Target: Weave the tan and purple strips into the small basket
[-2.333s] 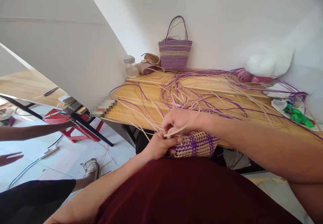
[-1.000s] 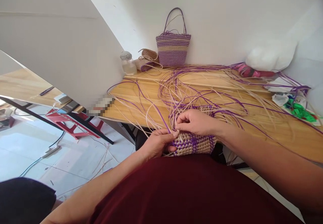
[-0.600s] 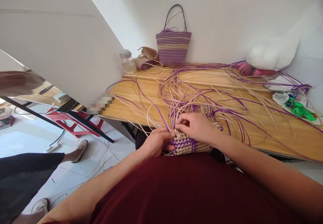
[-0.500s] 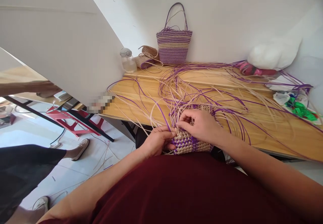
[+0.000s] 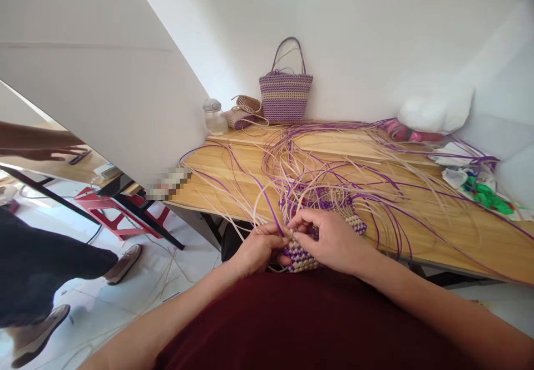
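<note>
A half-woven piece (image 5: 302,260) of beige and purple strands lies at the table's front edge, against my body. My left hand (image 5: 262,246) pinches its left corner, where a purple strand (image 5: 272,206) rises beside the fingers. Close beside it, my right hand (image 5: 327,239) has thumb and fingers pressed together on the strands at the same corner. The exact strand between its fingertips is too small to tell. Long loose strands (image 5: 287,158) fan out from the piece over the wooden table (image 5: 246,161).
At the back stand a finished purple and beige bag (image 5: 286,100), a small woven item (image 5: 241,118) and a jar (image 5: 214,118). White and pink bundles (image 5: 434,114) and green plastic (image 5: 488,195) lie right. Beyond the partition are a person's hand (image 5: 45,150) and a red stool (image 5: 119,214).
The view has shifted, so table and bag sit lower. My right hand has closed in on the corner beside my left hand. The other person's feet and hand have moved.
</note>
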`<state>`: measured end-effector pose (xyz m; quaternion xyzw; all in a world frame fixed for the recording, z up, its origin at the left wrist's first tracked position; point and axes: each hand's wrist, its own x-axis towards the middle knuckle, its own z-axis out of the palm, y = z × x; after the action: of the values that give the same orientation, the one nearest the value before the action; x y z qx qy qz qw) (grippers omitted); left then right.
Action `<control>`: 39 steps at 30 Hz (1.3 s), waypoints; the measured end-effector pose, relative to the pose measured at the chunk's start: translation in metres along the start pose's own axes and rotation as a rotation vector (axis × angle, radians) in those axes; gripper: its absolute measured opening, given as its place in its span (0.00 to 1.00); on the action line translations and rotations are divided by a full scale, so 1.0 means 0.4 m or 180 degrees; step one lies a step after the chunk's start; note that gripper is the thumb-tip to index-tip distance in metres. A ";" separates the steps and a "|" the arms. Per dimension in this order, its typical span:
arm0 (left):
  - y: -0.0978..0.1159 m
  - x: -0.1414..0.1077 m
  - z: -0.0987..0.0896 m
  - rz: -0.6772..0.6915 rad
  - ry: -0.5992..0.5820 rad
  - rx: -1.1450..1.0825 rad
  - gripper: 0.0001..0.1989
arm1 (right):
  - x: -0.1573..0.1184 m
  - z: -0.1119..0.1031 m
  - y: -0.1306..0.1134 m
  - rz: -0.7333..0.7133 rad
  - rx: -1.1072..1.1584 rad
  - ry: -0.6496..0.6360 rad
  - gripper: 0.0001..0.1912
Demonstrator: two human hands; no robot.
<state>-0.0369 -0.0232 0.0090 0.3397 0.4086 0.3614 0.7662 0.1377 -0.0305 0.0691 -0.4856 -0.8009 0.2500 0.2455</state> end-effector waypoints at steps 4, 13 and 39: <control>-0.010 0.004 -0.005 -0.0053 -0.0001 -0.0080 0.12 | 0.007 0.013 0.016 0.0420 0.0662 -0.0223 0.05; -0.023 0.010 -0.005 0.0076 -0.0076 -0.0047 0.11 | 0.024 0.030 0.042 0.0690 0.1310 -0.0375 0.05; -0.013 0.007 -0.003 0.0057 0.0106 -0.0070 0.20 | -0.040 0.037 0.062 -0.1016 -0.0198 0.0714 0.03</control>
<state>-0.0354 -0.0233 0.0032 0.3288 0.4142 0.3784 0.7597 0.1511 -0.0371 0.0398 -0.3846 -0.8427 0.1274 0.3546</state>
